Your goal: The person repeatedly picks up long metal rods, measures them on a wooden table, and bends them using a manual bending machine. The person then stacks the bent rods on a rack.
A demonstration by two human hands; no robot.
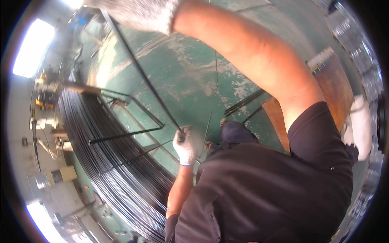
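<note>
A long, thin black metal tube (139, 67) runs slantwise over the green floor. My left hand (186, 148), in a white knit glove, is closed around its near end, in front of my body. My right arm reaches across to the upper left, and the gloved right hand (135, 13) is at the tube's far end. That hand is blurred and cut by the top edge, so its fingers are hidden. Just left of my left hand, a big bundle of long black tubes (117, 178) lies along a rack.
Black angled bars (152, 121) stick up across the bundle toward me. A few dark tubes (245, 101) lie on the floor to the right, beside a brown board (332, 83). Shiny wrapped stacks (356, 44) line the far right. Machines and a bright window (34, 47) are on the left.
</note>
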